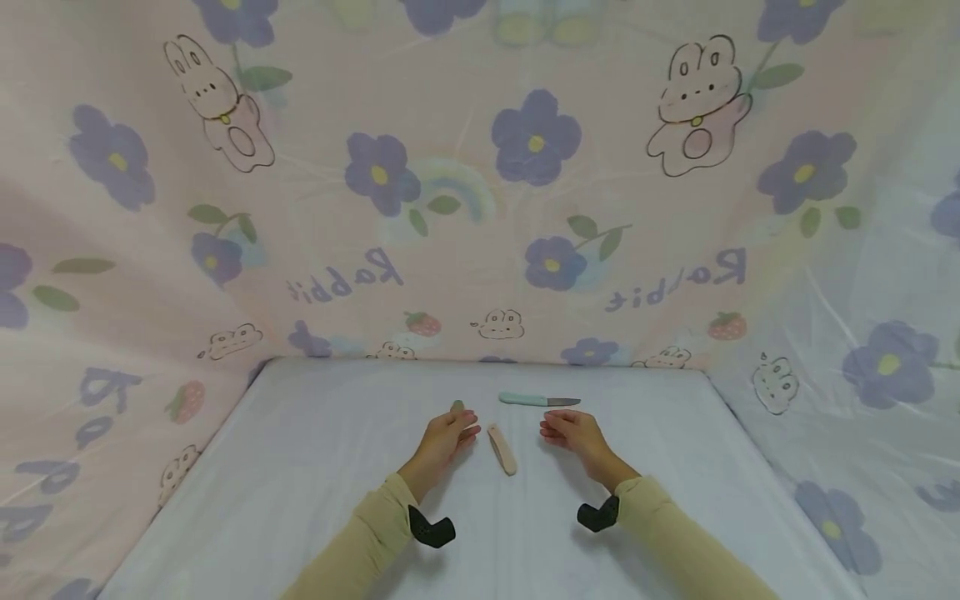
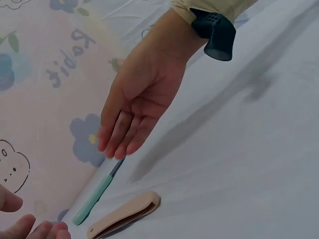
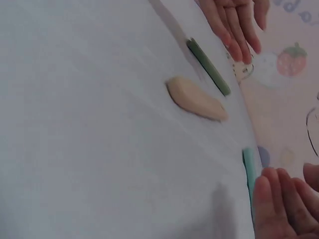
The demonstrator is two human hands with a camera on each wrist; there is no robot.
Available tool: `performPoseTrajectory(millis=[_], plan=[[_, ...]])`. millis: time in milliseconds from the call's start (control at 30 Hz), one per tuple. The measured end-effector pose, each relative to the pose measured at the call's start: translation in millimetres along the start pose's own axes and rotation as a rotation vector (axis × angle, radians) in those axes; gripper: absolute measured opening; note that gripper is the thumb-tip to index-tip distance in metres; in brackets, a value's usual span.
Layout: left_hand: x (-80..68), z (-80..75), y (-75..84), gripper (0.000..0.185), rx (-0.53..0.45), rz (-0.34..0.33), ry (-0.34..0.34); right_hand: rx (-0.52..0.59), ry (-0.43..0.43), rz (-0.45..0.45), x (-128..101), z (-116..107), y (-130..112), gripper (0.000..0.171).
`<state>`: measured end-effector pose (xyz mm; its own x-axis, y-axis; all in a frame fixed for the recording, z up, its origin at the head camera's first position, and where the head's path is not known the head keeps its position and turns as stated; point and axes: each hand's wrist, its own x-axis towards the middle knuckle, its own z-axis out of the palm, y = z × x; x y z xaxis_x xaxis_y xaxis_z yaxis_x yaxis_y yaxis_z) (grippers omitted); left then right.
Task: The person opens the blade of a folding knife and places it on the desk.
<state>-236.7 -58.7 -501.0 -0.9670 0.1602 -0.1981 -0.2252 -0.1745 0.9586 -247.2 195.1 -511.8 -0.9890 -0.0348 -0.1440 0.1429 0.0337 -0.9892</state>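
Note:
Both hands hover low over the white-covered table (image 1: 315, 467), fingers straight, holding nothing. My left hand (image 1: 448, 433) is just left of a beige sheath (image 1: 502, 448) lying flat between the hands. A slim dark green stick (image 3: 208, 67) lies by the left fingertips (image 3: 234, 30); the head view shows only its tip (image 1: 457, 406). My right hand (image 1: 567, 429) is right of the sheath, just in front of a small knife (image 1: 536, 401) with a mint handle and a dark blade pointing right. The left wrist view shows the right hand (image 2: 139, 99) palm down above the knife (image 2: 97, 194) and the sheath (image 2: 124, 215).
Pink sheets printed with purple flowers and rabbits (image 1: 697, 100) hang close behind and on both sides of the table. A dark strap (image 1: 432, 529) sits on each wrist. The white cover stretches bare to the left, right and front of the hands.

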Motion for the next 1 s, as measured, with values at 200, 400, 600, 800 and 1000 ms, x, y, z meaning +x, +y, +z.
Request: performPoseTrajectory(millis=[200,400,600,800,1000], plan=[[-12.2,12.6,-12.4,0.04,0.034,0.011,0.011,-0.095,-0.097,-0.004,-9.6,16.7,2.6,0.039],[-14.7,20.8,-29.8,0.038,0.045,-0.013,0.035,-0.17,-0.176,-0.003,-11.8,27.5,6.1,0.038],[-14.7,25.5,-39.2,0.036,0.081,-0.007,0.06,-0.182,-0.231,-0.01,-16.1,36.0,8.9,0.035],[-13.2,27.1,-41.5,0.036,0.045,-0.029,0.057,-0.17,-0.238,0.0,-19.4,42.7,10.4,0.032],[-12.0,27.8,-40.2,0.036,-0.014,-0.061,0.048,-0.154,-0.227,0.021,-17.5,45.8,9.9,0.03]])
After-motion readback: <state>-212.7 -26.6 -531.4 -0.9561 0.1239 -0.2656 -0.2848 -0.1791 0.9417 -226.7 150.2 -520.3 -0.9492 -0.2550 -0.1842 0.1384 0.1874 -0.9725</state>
